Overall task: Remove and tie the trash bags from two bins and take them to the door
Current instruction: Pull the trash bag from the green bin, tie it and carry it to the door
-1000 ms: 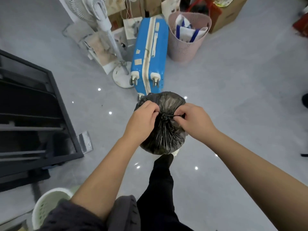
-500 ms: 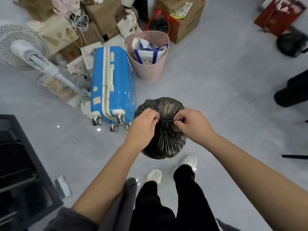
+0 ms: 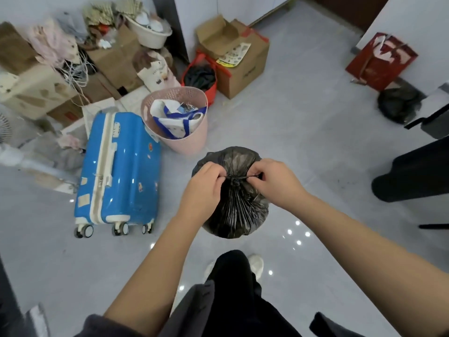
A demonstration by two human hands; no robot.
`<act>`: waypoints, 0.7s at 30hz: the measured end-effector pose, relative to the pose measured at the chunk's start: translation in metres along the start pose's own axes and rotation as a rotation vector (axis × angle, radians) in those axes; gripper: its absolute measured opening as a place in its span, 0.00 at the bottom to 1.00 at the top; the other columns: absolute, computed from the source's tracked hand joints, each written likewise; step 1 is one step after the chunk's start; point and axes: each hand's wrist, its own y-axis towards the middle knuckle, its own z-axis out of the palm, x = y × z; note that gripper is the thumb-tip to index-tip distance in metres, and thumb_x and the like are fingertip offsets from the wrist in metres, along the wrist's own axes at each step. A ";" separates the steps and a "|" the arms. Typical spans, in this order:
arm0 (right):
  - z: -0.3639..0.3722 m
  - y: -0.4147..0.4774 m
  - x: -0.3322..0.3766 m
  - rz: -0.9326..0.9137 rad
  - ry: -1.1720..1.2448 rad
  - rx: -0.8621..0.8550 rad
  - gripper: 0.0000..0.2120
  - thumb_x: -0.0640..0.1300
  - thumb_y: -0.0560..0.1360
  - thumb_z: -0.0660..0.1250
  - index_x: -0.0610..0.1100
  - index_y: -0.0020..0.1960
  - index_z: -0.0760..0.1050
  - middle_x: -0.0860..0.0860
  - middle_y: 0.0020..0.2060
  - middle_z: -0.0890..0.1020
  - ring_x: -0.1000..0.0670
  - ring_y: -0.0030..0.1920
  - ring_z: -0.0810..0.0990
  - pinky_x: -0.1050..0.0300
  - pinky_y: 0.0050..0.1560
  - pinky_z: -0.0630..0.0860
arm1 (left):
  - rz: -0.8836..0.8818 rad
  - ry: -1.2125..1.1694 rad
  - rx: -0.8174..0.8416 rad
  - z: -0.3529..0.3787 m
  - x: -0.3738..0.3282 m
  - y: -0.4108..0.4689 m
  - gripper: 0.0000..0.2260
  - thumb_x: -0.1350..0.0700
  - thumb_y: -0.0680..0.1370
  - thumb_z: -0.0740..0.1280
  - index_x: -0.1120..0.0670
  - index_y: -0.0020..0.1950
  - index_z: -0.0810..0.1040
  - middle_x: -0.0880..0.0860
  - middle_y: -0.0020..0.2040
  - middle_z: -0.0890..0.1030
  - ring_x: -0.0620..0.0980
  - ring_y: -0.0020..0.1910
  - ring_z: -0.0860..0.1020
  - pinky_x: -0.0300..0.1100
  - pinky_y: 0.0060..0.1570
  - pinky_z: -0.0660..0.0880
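A full black trash bag (image 3: pixel 239 210) hangs in front of me above the grey floor, its neck gathered into a knot at the top. My left hand (image 3: pixel 202 188) pinches the bag's tie end on the left of the knot. On the right of the knot my right hand (image 3: pixel 275 182) pinches the other tie end. A second black trash bag (image 3: pixel 398 104) lies on the floor at the far right, by the white wall.
A blue suitcase (image 3: pixel 119 171) lies on the floor to the left, with a pink basket (image 3: pixel 177 117) behind it. Cardboard boxes (image 3: pixel 239 59) and clutter fill the back left. A red paper bag (image 3: pixel 381 60) leans at the back right. A dark object (image 3: pixel 413 173) stands at right.
The view has swung right and forward: the suitcase and basket slid left, the black shelf left the frame, the second bag came closer. Both hands stay pinched at the knot.
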 end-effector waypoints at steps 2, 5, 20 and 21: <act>-0.026 0.024 -0.022 0.013 0.004 -0.015 0.02 0.46 0.74 0.68 0.49 0.45 0.79 0.52 0.46 0.80 0.51 0.46 0.76 0.53 0.49 0.75 | -0.001 -0.011 0.001 0.014 -0.015 0.039 0.03 0.62 0.77 0.63 0.55 0.46 0.74 0.45 0.44 0.72 0.45 0.42 0.71 0.36 0.43 0.67; -0.064 0.065 -0.058 0.035 0.012 -0.041 0.03 0.45 0.74 0.68 0.49 0.45 0.80 0.52 0.46 0.80 0.50 0.47 0.77 0.54 0.49 0.75 | 0.025 -0.027 0.015 0.037 -0.034 0.105 0.03 0.62 0.77 0.63 0.56 0.46 0.75 0.46 0.44 0.73 0.47 0.43 0.73 0.38 0.44 0.69; -0.257 0.302 -0.237 0.145 0.075 -0.115 0.03 0.45 0.74 0.68 0.48 0.45 0.80 0.53 0.43 0.77 0.54 0.41 0.72 0.54 0.47 0.74 | 0.193 0.036 0.183 0.141 -0.117 0.465 0.02 0.62 0.77 0.63 0.56 0.46 0.74 0.47 0.44 0.73 0.51 0.44 0.74 0.45 0.44 0.72; -0.268 0.312 -0.250 0.159 0.084 -0.127 0.03 0.45 0.74 0.68 0.49 0.45 0.80 0.54 0.42 0.77 0.54 0.41 0.72 0.55 0.46 0.74 | 0.200 0.038 0.191 0.149 -0.125 0.484 0.02 0.62 0.77 0.63 0.56 0.46 0.74 0.48 0.44 0.73 0.51 0.44 0.74 0.47 0.44 0.73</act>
